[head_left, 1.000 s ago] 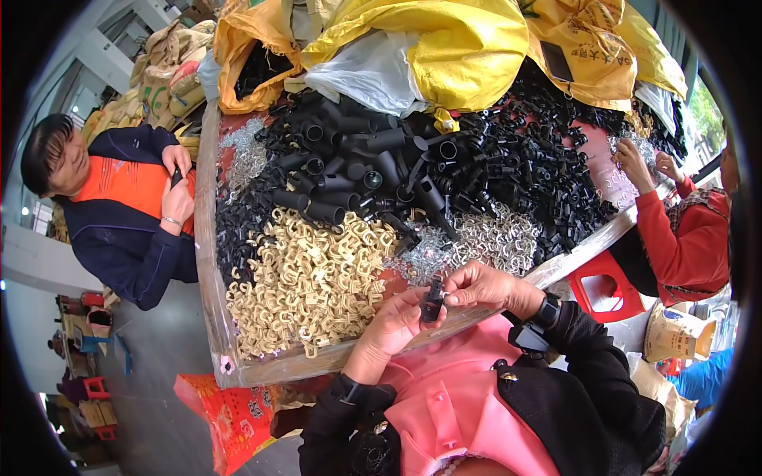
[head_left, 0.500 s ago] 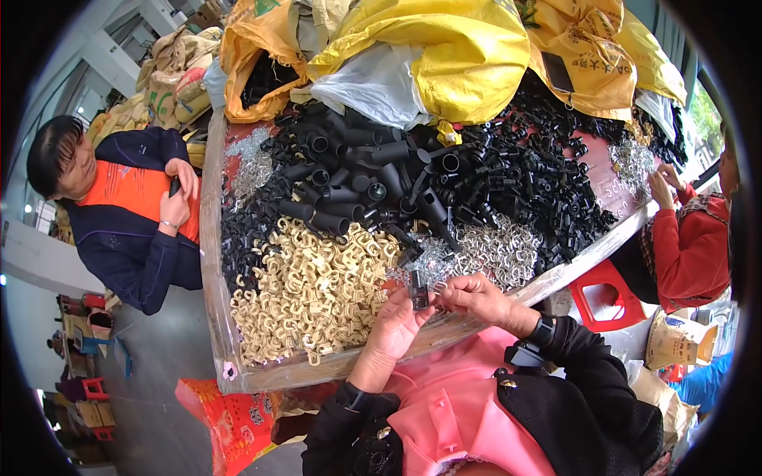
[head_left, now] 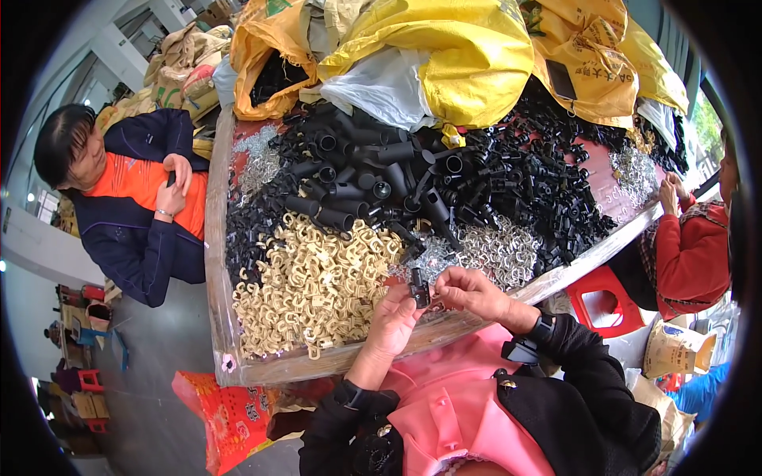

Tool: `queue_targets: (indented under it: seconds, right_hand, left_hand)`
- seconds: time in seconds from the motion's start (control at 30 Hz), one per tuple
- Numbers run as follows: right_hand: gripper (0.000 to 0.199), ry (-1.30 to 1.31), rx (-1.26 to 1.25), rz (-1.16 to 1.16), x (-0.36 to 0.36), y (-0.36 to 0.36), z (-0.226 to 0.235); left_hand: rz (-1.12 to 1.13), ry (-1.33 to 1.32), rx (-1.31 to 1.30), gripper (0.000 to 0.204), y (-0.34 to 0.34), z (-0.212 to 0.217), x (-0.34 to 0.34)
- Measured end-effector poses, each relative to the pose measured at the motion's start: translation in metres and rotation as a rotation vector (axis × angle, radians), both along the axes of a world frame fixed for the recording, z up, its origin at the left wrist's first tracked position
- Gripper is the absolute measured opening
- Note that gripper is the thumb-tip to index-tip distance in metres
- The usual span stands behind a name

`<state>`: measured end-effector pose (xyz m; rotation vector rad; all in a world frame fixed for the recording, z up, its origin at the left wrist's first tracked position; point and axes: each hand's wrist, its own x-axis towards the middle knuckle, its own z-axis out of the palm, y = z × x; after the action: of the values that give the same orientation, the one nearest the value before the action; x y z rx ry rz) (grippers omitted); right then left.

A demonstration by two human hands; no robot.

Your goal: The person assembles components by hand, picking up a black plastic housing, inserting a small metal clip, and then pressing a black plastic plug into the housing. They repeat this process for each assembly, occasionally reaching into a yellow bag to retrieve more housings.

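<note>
A small black plastic fitting (head_left: pixel 418 285) stands upright in the grip of my left hand (head_left: pixel 390 321), between thumb and fingers, just over the near table edge. Close by on its right, my right hand (head_left: pixel 479 295) has thumb and forefinger pinched together beside the fitting. Anything in that pinch is too small to make out. Cream U-shaped pieces (head_left: pixel 317 285) are heaped to the left of my hands. Beyond them lie small silvery bits (head_left: pixel 432 258) and a pile of metal U-shaped clips (head_left: pixel 500 252).
Black tubes (head_left: pixel 349 182) and small black parts (head_left: pixel 548 174) cover the table's middle and far right. Yellow sacks (head_left: pixel 476 63) stand along the back. A co-worker (head_left: pixel 143 190) is at the left; another person in red (head_left: pixel 690 246) sits at the right near a red stool (head_left: pixel 605 301).
My right hand's fingers have drawn slightly away from the black fitting. The left hand still holds the fitting, turned a little. The whole view has shifted slightly.
</note>
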<state>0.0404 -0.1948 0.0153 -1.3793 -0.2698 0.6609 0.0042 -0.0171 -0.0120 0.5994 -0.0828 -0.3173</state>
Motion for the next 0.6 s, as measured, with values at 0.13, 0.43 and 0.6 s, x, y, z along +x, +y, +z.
queue_targets:
  seconds: [0.13, 0.43, 0.6]
  right_hand:
    - [0.016, -0.093, -0.025, 0.098, 0.005, -0.001, 0.003]
    - [0.013, -0.008, 0.076, -0.035, -0.005, 0.000, 0.013]
    - [0.007, -0.587, -0.059, -0.072, -0.004, 0.006, 0.006]
  left_hand:
    - [-0.002, -0.001, 0.010, 0.030, 0.000, 0.000, -0.004]
    - [-0.089, 0.194, 0.100, 0.027, 0.003, 0.007, -0.009]
    - [-0.095, 0.223, 0.104, 0.025, 0.002, 0.014, -0.010]
